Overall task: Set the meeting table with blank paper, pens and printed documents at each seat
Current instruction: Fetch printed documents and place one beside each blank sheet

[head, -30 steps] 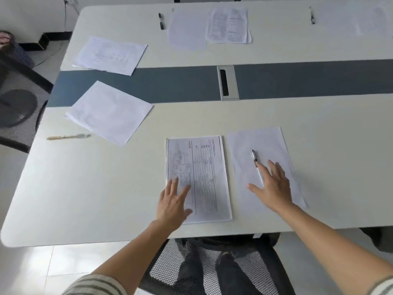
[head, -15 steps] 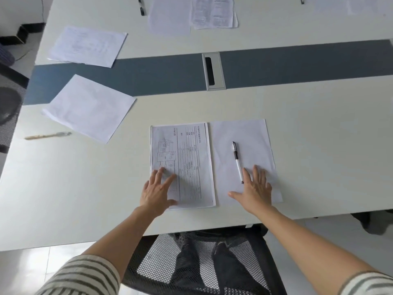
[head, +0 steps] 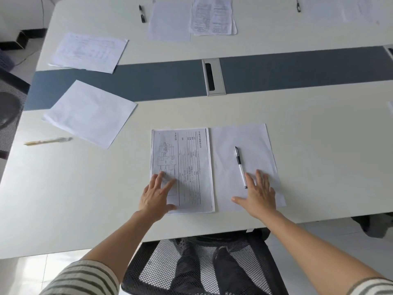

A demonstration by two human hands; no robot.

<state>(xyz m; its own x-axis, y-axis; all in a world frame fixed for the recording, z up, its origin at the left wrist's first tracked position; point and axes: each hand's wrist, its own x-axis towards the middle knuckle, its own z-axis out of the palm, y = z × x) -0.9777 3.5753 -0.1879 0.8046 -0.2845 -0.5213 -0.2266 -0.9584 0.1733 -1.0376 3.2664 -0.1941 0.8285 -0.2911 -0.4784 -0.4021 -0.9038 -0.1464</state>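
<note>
A printed document point(head: 187, 165) lies flat near the front edge of the white meeting table point(head: 319, 145). Right beside it lies a blank sheet point(head: 253, 145) with a clear-barrelled black pen point(head: 240, 166) on top. My left hand point(head: 156, 194) rests flat on the document's lower left corner, fingers spread. On the blank sheet's lower part my right hand point(head: 258, 194) lies flat, fingers apart, just right of the pen's tip. Neither hand grips anything.
At the left end lie a stack of blank paper point(head: 91, 112), a yellow pen point(head: 47, 141) and printed sheets point(head: 89, 52). The far side holds paper point(head: 170, 22), printed pages point(head: 212, 15) and two pens point(head: 142, 13). A cable box point(head: 212, 77) sits in the grey strip. A mesh chair point(head: 202, 265) stands below.
The blank sheet has been straightened and now lies parallel to the printed document, close beside it. Both hands stay flat on the papers; the view shifted slightly.
</note>
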